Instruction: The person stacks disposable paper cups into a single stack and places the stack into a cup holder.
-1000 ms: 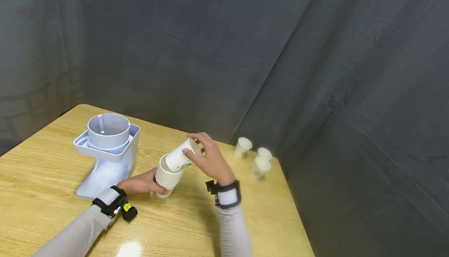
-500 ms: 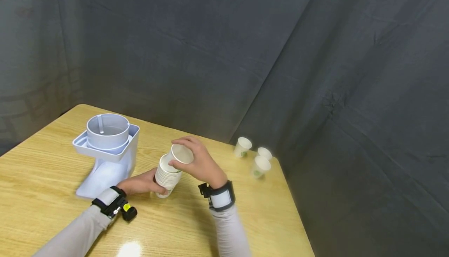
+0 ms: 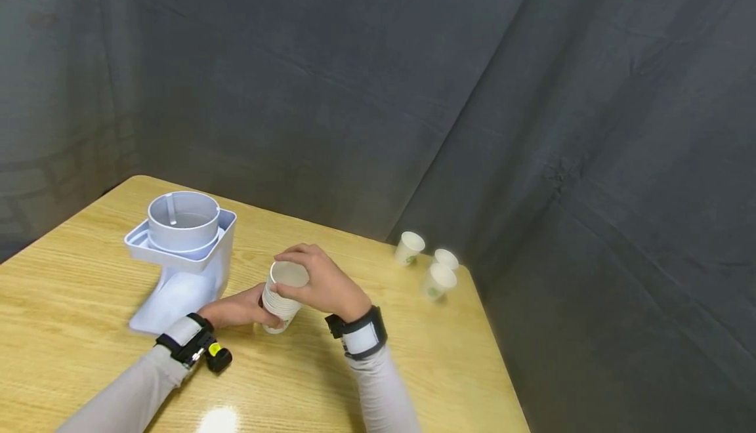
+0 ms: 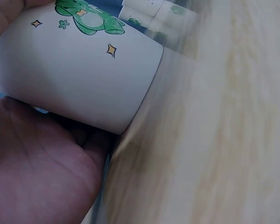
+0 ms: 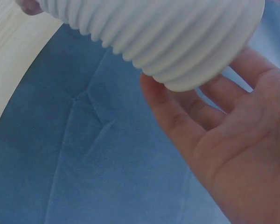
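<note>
A stack of nested white paper cups leans slightly between both hands in the head view. The left hand grips it low on the side, thumb across the front. In the left wrist view the bottom cup shows a green cartoon animal and small stars, with the left palm beside it. My right hand holds the stack's top rim between thumb and fingers. The right wrist view shows the stacked rims as ridges, with the right hand's fingers against the uppermost one.
A pale grey-blue plastic stand with a round bowl stands left of the hands on the wooden table. Several loose paper cups, including one cup, stand near the far right corner. A dark curtain hangs behind.
The right hand has moved left and down, sliding a tilted single cup into the top of the stack, where it now sits nested. The left hand has stayed in place.
</note>
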`<act>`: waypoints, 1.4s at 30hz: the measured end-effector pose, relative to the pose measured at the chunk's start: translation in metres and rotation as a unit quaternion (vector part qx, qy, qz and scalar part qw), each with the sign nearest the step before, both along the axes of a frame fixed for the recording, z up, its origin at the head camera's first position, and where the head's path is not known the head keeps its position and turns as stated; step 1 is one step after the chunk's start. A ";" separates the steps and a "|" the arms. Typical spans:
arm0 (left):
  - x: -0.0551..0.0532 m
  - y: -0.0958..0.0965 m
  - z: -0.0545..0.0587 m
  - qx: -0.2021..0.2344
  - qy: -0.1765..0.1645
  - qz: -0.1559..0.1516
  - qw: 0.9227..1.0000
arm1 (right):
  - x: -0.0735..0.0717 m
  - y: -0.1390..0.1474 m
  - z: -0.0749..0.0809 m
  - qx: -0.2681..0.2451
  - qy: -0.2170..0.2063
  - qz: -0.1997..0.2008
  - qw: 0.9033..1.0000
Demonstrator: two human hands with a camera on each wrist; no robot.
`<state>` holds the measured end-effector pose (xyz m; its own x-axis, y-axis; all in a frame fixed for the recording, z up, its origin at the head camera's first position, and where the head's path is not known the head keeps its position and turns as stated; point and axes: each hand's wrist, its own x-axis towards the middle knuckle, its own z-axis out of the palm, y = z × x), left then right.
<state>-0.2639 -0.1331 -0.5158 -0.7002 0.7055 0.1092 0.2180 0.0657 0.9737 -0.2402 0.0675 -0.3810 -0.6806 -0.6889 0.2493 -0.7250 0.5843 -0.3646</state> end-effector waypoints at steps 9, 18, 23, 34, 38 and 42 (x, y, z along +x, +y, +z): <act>0.003 0.002 0.002 0.006 -0.004 -0.006 1.000 | -0.006 0.006 -0.004 -0.020 -0.043 0.003 0.999; 0.002 0.005 0.004 0.005 -0.012 0.001 1.000 | -0.027 0.039 -0.003 -0.067 -0.081 -0.050 0.993; 0.003 0.007 0.002 0.005 -0.015 0.003 1.000 | -0.045 0.075 -0.020 -0.113 -0.058 -0.105 0.986; 0.010 0.000 0.001 0.008 -0.020 0.006 1.000 | -0.080 0.172 -0.074 -0.137 -0.023 -0.260 0.956; 0.010 -0.001 0.003 0.003 -0.016 0.010 1.000 | -0.090 0.207 -0.079 -0.120 0.015 -0.330 0.936; 0.008 0.000 0.002 0.005 -0.012 0.010 1.000 | -0.095 0.235 -0.081 -0.089 0.049 -0.384 0.918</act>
<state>-0.2557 -0.1329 -0.5134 -0.7164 0.6907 0.0989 0.1929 0.0598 0.9794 -0.3348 0.3023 -0.4624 -0.9168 0.0423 0.3971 -0.1587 0.8739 -0.4595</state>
